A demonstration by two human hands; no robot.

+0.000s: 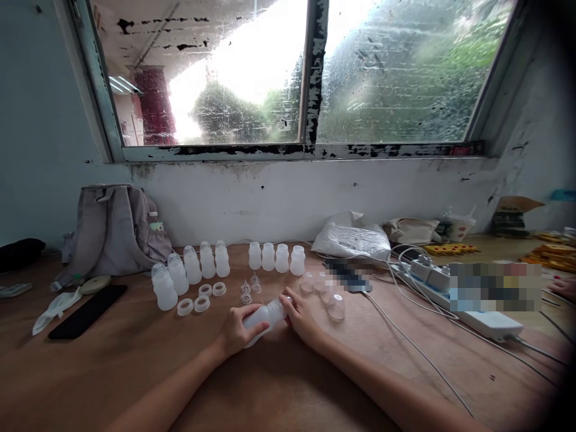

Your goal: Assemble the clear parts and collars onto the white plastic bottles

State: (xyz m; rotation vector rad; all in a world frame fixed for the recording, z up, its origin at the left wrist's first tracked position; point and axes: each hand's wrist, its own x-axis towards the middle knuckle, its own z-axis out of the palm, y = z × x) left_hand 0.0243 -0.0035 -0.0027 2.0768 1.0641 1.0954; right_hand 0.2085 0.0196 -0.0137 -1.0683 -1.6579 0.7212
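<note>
Here, the bottle (264,314) tilts between both hands (236,329) (300,317).

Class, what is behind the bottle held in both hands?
Beyond the held bottle, small clear pointed parts stand on the brown table. Table covered by bottle and left hand cannot be seen.

Shows as a cloudy white bottle (261,315), low over the counter (265,390), smooth and rounded. Tilts well over, base toward the near left, top toward the far right. Gripped around the body by the left hand (237,329), partly hidden at the top by the right hand (300,317).
</note>
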